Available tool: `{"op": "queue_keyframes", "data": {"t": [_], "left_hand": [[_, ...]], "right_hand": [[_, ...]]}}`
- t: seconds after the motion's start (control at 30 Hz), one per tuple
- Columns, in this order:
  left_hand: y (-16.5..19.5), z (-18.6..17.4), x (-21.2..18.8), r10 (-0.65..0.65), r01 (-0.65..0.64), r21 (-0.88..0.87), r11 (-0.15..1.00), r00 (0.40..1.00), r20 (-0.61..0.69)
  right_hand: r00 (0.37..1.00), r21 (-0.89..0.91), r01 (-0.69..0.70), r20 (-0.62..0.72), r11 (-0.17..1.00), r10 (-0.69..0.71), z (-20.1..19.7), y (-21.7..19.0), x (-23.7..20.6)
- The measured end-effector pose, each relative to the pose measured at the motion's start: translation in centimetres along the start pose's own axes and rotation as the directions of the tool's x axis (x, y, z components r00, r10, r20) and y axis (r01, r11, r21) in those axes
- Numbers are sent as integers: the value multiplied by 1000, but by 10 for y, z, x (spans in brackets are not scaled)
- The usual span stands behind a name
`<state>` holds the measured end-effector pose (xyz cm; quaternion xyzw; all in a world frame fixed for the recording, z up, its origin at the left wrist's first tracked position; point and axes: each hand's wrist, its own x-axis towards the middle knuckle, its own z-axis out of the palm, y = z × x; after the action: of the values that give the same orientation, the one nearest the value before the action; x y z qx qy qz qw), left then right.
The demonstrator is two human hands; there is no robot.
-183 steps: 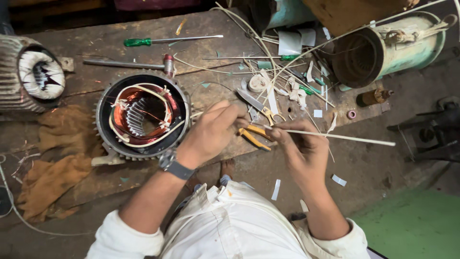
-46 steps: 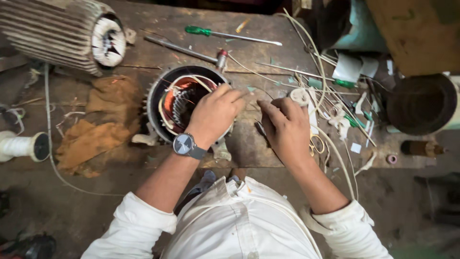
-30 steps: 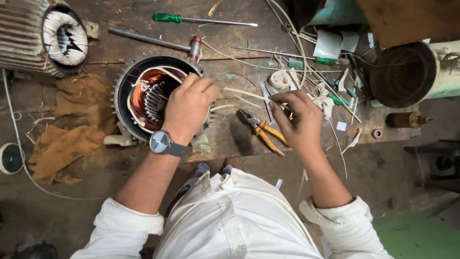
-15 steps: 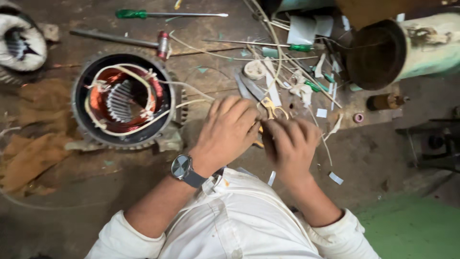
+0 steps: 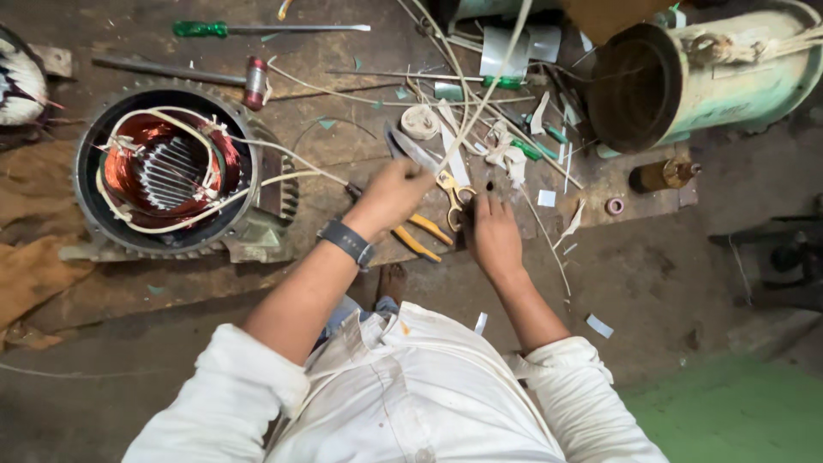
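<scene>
Closed around a pair of scissors (image 5: 422, 157) with gold-coloured handles, the left hand (image 5: 396, 193) worked near the middle of the wooden bench (image 5: 343, 163), while the right hand (image 5: 493, 233) rested beside it, fingers pressed flat on the board with nothing visibly held. Orange-handled pliers (image 5: 417, 237) lay just under the left wrist, and the open stator (image 5: 163, 176) with its copper windings sat well to the left. Stiff, light and sharp at the tip, the scissors looked safest held by their looped handles, clear of the blades.
</scene>
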<state>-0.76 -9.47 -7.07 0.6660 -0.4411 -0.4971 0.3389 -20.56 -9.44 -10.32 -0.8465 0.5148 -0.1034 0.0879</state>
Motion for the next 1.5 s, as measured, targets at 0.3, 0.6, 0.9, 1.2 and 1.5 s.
{"op": "queue_keyframes", "data": {"t": [0.3, 0.6, 0.9, 1.2, 1.5], "left_hand": [[-15, 18, 8, 162, -144, 91, 985, 956, -245], [-24, 12, 7, 139, -102, 137, 985, 946, -292], [-31, -7, 15, -135, 116, -74, 990, 928, -347], [-34, 9, 9, 97, -15, 197, 980, 906, -412], [-37, 2, -1, 108, -91, 66, 994, 939, -326]], "right_hand": [[958, 276, -111, 287, 955, 29, -24, 25, 23], [938, 16, -88, 337, 996, 77, 4, 15, 34], [717, 601, -620, 695, 505, 53, -4, 64, 6], [685, 581, -553, 725, 597, -71, 14, 50, -12], [614, 591, -507, 759, 627, -219, 1, 68, 14]]}}
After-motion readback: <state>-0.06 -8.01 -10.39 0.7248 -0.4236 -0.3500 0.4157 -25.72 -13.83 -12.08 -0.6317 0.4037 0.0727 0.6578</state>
